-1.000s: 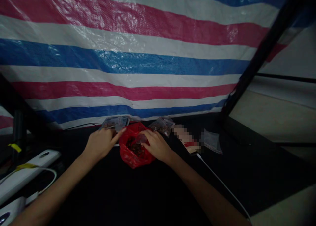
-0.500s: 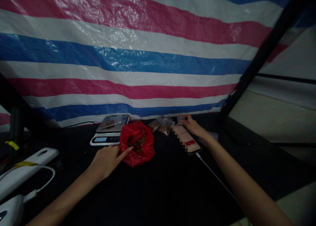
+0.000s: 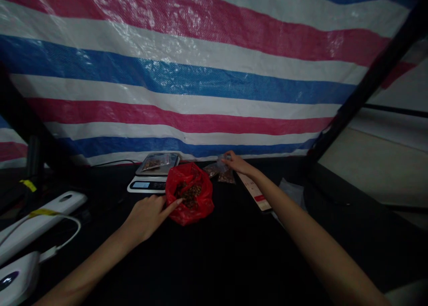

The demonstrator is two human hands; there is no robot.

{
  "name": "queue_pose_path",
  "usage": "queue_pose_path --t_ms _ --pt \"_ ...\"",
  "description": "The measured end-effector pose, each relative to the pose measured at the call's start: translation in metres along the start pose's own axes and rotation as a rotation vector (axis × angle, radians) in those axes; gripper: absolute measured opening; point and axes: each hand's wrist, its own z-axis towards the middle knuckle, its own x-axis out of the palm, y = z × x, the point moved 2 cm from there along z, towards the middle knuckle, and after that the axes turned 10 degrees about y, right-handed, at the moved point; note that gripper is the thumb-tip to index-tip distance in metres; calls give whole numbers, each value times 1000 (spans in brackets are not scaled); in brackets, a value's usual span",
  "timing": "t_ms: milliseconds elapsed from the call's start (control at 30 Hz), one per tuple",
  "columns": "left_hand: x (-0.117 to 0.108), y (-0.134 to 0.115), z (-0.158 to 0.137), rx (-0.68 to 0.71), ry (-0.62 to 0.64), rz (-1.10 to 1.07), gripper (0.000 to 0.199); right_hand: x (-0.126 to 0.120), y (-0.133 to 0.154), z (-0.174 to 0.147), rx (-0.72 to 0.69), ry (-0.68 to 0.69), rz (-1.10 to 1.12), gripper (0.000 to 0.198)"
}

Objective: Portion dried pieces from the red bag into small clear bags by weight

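Note:
A red plastic bag (image 3: 175, 214) stands open on the black table, with small brown pellet-like pieces (image 3: 191, 195) inside. My left hand (image 3: 147, 214) grips its left rim, the thumb over the edge and the other fingers partly hidden. Farther back, my right hand (image 3: 238, 164) pinches the top of a small clear plastic bag (image 3: 226, 175) holding brown bits. Beside that lies another small filled bag (image 3: 210, 169). A phone (image 3: 254, 191) rests under my right wrist, partly covered by the forearm.
Left of the red bag is a kitchen scale (image 3: 147, 184) with a filled clear bag (image 3: 156, 163) on its plate. A white power strip (image 3: 43, 223) and a white device (image 3: 18, 277) lie at left. Clear plastic (image 3: 292, 192) sits right of my forearm. A striped tarp (image 3: 200, 87) hangs behind.
My right hand has moved left from beyond the phone to the small filled bags and closed on one. My left hand stays at the red bag. The view has shifted slightly.

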Motion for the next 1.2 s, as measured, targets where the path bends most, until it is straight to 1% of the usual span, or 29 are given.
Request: queue_pose_path --t_ms 100,200,267,333,367,433,500,567,633,700,767,867,933,1033,1133,1200 --pt "-1 1 -1 -15 16 -34 48 -5 5 -1 -15 0 44 32" --pt "1 4 -2 -21 -8 -165 41 -16 22 -13 -82 -53 2 33" --pt "1 6 -1 -20 -31 -306 38 -21 40 -25 -190 -131 -93 35" --pt "1 7 1 -59 -14 -495 37 -19 61 -39 -343 -168 -206 37" --pt "0 8 3 -87 7 -601 39 -14 72 -45 -427 -152 -270 37" --pt "-2 7 5 -117 40 -802 44 2 90 -54 -585 -69 -433 35" --pt "-3 5 7 -70 51 -980 44 24 102 -60 -708 28 -617 32" --pt "-3 4 8 -11 50 -1146 44 45 107 -61 -783 89 -785 26" --pt "-1 3 9 5 37 -1292 43 61 108 -58 -816 104 -917 22" --pt "1 3 11 -33 4 -1426 43 72 108 -55 -831 103 -1008 21" --pt "2 3 12 -75 -15 -1582 41 78 109 -53 -856 114 -1058 21" --pt "0 2 13 -99 1 -1823 38 79 110 -57 -901 144 -1085 21" --pt "-2 2 12 -112 11 -1927 36 78 111 -62 -915 172 -1078 20" --pt "-5 1 9 -165 10 -2010 32 76 110 -70 -900 215 -1043 22" --pt "-7 -1 7 -210 -18 -2075 31 76 108 -77 -837 259 -966 27" --pt "-9 -3 7 -232 -71 -2125 30 78 107 -80 -782 290 -857 32"
